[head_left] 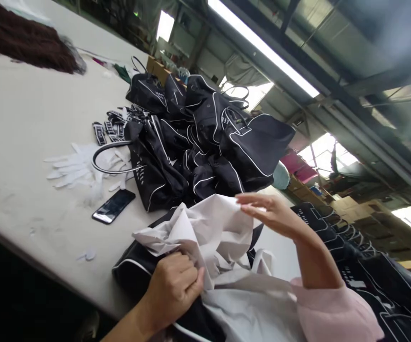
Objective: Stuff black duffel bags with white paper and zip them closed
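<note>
A black bag with white piping lies on the table right before me. Crumpled white sheet material, thin like paper or lining cloth, bulges out of it and spreads toward my body. My left hand is closed in a fist at the near side, gripping a fold of this white sheet by the bag's edge. On the far side, my right hand has its fingers stretched out, their tips at the upper edge of the sheet. The bag's inside is hidden under the white material.
Behind it stands a heap of black bags with white piping. To the left lie a phone, white strips and black-and-white straps. Brown fabric rests far left. More black bags are lined up at right.
</note>
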{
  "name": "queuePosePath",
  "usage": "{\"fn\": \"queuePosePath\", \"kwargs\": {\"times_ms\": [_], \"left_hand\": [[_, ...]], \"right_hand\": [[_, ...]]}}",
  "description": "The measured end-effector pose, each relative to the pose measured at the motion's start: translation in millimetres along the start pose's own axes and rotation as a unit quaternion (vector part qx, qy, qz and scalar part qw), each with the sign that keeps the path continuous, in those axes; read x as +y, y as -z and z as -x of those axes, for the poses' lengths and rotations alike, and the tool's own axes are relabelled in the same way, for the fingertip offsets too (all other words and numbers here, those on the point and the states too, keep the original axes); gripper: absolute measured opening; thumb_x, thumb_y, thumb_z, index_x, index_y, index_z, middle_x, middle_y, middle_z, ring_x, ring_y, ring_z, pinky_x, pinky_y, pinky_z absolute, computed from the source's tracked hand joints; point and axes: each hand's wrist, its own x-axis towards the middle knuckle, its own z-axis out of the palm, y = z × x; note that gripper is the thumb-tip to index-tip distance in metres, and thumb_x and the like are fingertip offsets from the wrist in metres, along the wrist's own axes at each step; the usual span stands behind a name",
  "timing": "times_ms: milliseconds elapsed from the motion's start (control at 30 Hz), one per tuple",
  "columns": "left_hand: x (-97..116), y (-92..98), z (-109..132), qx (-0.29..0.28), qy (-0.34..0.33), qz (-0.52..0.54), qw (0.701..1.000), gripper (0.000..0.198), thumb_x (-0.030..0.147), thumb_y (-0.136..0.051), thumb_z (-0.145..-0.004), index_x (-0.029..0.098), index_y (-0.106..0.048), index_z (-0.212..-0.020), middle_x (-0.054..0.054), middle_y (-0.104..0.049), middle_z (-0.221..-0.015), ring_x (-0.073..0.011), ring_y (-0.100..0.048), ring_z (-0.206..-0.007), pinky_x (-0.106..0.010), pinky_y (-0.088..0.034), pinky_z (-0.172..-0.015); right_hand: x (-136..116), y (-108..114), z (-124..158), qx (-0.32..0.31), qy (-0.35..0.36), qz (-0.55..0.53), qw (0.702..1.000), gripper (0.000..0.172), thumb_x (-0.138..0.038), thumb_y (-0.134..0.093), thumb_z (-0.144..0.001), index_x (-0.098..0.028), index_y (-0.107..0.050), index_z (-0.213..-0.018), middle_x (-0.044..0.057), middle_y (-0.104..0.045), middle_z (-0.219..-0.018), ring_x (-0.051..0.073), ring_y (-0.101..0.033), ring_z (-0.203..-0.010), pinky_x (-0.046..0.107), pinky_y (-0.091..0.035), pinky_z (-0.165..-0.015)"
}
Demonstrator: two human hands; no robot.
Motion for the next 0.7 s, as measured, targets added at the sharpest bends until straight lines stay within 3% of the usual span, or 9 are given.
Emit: {"fn": "queuePosePath", "kwargs": {"times_ms": [33, 67, 167, 267, 333, 400, 467, 567, 700], "left_hand": [[2, 0.0, 1, 0.0, -0.001, -0.001, 1.0, 0.035, 0.005, -0.056, -0.089, 0.017, -0.041, -0.061, 0.002, -0.044, -0.059, -0.0131, -0.037, -0.058, -0.034, -0.026, -0.06], [3, 0.4, 2, -0.002, -0.001, -0.002, 1.0, 0.034, 0.005, -0.056, -0.089, 0.017, -0.041, -0.061, 0.002, -0.044, -0.059, -0.0132, -0.037, -0.059, -0.034, -0.026, -0.06], [6, 3.0, 7, -0.008, 0.0, -0.005, 1.0, 0.033, 0.004, -0.056, -0.088, 0.017, -0.041, -0.062, 0.001, -0.044, -0.061, -0.0137, -0.039, -0.063, -0.033, -0.027, -0.061], [6, 5.4, 13, -0.006, -0.005, -0.008, 1.0, 0.031, 0.004, -0.054, -0.087, 0.017, -0.042, -0.062, 0.0, -0.045, -0.061, -0.014, -0.04, -0.063, -0.033, -0.027, -0.06], [6, 6.9, 16, 0.011, -0.007, 0.007, 1.0, 0.028, 0.002, -0.052, -0.087, 0.016, -0.046, -0.063, 0.0, -0.049, -0.062, -0.0135, -0.044, -0.062, -0.032, -0.029, -0.06], [9, 9.5, 19, 0.046, -0.012, 0.031, 0.998, 0.025, -0.001, -0.053, -0.085, 0.015, -0.052, -0.066, 0.0, -0.054, -0.062, -0.0123, -0.047, -0.06, -0.031, -0.032, -0.059], [14, 13.9, 21, 0.067, -0.025, 0.039, 0.997, 0.025, -0.003, -0.054, -0.084, 0.015, -0.054, -0.067, 0.0, -0.057, -0.062, -0.0116, -0.049, -0.057, -0.031, -0.033, -0.058], [24, 21.6, 22, 0.034, -0.04, 0.03, 0.998, 0.026, -0.002, -0.056, -0.084, 0.014, -0.054, -0.064, 0.0, -0.057, -0.06, -0.0125, -0.049, -0.056, -0.033, -0.032, -0.056], [30, 25.1, 17, 0.03, -0.019, 0.045, 0.998, 0.035, -0.003, -0.06, -0.081, 0.014, -0.046, -0.054, 0.002, -0.044, -0.052, -0.012, -0.039, -0.054, -0.035, -0.026, -0.054]], "right_hand": [[19, 5, -5, 0.081, -0.053, 0.039, 0.995, 0.059, -0.053, -0.067, -0.085, -0.02, -0.061, -0.133, 0.013, -0.062, -0.132, 0.03, -0.058, -0.12, 0.045, -0.046, -0.103], [38, 3, -12, 0.116, -0.099, 0.061, 0.986, 0.071, -0.053, -0.072, -0.081, -0.018, -0.056, -0.14, 0.016, -0.058, -0.137, 0.034, -0.055, -0.125, 0.049, -0.042, -0.107], [70, -34, -32, 0.044, -0.153, -0.076, 0.984, 0.081, -0.051, -0.067, -0.085, -0.008, -0.041, -0.149, 0.021, -0.061, -0.131, 0.032, -0.059, -0.119, 0.049, -0.044, -0.106], [47, -89, -37, -0.032, 0.0, -0.259, 0.965, 0.08, -0.052, -0.065, -0.087, -0.014, -0.037, -0.152, 0.016, -0.054, -0.142, 0.027, -0.057, -0.124, 0.043, -0.043, -0.109], [12, -117, -28, -0.069, 0.124, -0.276, 0.951, 0.08, -0.047, -0.075, -0.08, -0.02, -0.043, -0.149, 0.012, -0.048, -0.148, 0.025, -0.05, -0.132, 0.039, -0.037, -0.114], [-20, -132, -18, -0.112, 0.201, -0.254, 0.94, 0.07, -0.04, -0.081, -0.076, -0.02, -0.057, -0.138, 0.01, -0.056, -0.139, 0.023, -0.053, -0.129, 0.034, -0.038, -0.113], [-37, -136, -11, -0.159, 0.219, -0.248, 0.93, 0.048, -0.036, -0.08, -0.077, -0.017, -0.071, -0.119, 0.009, -0.064, -0.125, 0.02, -0.061, -0.116, 0.029, -0.044, -0.105], [-36, -139, -12, -0.222, 0.198, -0.288, 0.91, 0.028, -0.036, -0.075, -0.082, -0.012, -0.076, -0.098, 0.009, -0.069, -0.111, 0.018, -0.067, -0.1, 0.025, -0.051, -0.09], [-28, -167, -22, -0.212, 0.209, -0.249, 0.922, 0.017, -0.027, -0.071, -0.085, -0.01, -0.074, -0.084, 0.009, -0.069, -0.102, 0.018, -0.066, -0.094, 0.025, -0.052, -0.085]]}}
